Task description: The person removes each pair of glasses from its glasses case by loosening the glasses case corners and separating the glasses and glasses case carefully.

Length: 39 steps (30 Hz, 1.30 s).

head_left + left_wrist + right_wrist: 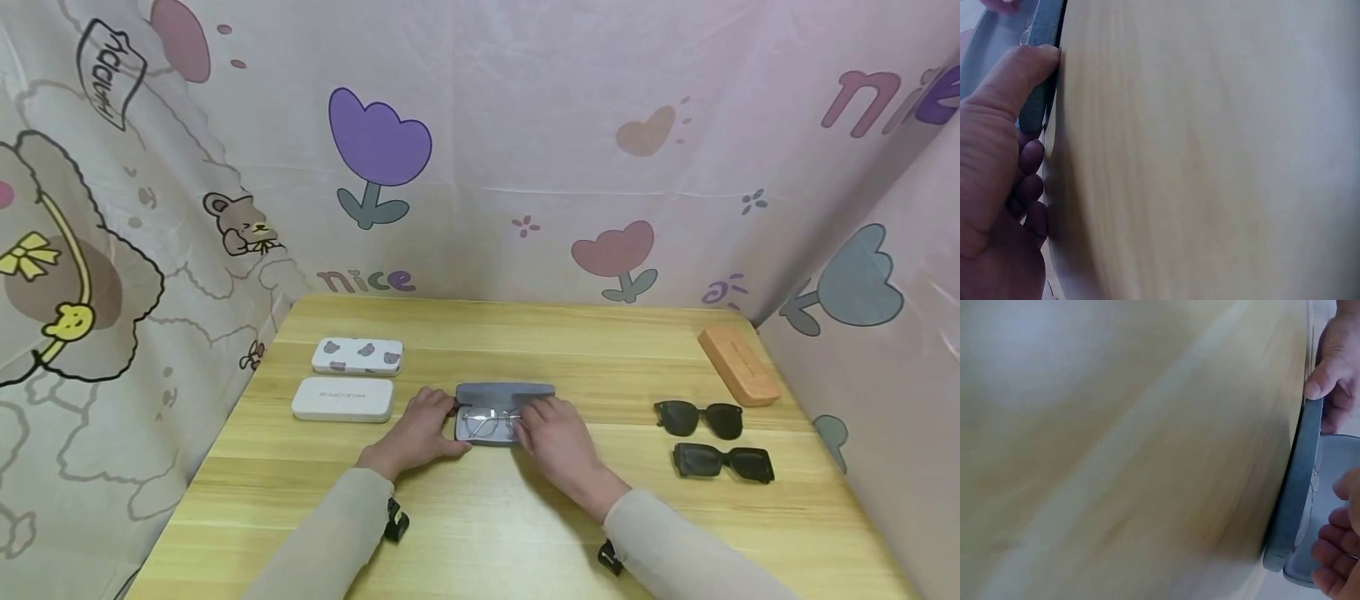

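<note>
Fingers [429,402] of left hand [416,433] grip grey case [495,393]; right hand [557,437] half-curled over eyeglasses [480,422], hold unclear; white case [342,407] left, sunglasses [681,418] right.

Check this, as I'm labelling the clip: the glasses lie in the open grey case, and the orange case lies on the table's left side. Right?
Wrong side: the orange case lies on the table's right side, as the head view shows. The glasses do lie in the open grey case.
</note>
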Each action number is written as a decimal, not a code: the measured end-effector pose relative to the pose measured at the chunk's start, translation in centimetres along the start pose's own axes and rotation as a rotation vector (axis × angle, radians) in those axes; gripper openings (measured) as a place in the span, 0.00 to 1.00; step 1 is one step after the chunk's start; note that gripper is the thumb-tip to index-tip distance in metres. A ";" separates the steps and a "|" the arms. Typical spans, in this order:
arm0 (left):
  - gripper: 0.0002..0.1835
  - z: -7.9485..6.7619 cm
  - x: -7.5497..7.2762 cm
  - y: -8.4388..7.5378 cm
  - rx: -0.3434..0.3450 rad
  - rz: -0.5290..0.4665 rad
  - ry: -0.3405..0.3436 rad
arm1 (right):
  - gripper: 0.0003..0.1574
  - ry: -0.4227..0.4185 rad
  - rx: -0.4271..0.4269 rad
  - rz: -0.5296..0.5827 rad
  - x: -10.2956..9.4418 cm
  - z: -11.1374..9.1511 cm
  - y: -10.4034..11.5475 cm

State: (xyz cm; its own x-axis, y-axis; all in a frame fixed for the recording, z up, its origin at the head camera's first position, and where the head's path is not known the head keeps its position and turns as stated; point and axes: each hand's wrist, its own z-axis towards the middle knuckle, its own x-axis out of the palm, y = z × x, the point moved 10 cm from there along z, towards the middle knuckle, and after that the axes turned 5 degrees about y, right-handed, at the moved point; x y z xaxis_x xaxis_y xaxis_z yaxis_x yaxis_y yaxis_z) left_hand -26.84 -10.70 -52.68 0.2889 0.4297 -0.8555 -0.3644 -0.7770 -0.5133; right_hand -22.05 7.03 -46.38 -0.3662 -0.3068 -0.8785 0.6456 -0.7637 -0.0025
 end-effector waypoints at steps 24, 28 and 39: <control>0.38 0.2 -0.1 -0.4 -0.006 0.043 0.004 | 0.17 0.119 0.059 -0.070 2.6 1.7 0.8; 0.39 0.2 -0.2 -0.4 -0.007 0.039 0.008 | 0.16 0.116 0.068 -0.089 2.7 1.7 0.8; 0.38 0.3 0.0 0.0 -0.021 0.047 0.005 | 0.08 0.102 0.089 -0.146 2.6 2.1 0.9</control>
State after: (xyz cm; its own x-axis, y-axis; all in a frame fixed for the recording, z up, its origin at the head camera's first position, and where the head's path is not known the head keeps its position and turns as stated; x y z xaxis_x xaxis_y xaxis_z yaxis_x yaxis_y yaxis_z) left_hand -27.14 -10.60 -52.70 0.2765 0.3896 -0.8785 -0.3595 -0.8058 -0.4705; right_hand -23.81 4.34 -47.70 -0.3789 -0.1328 -0.9159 0.5272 -0.8444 -0.0957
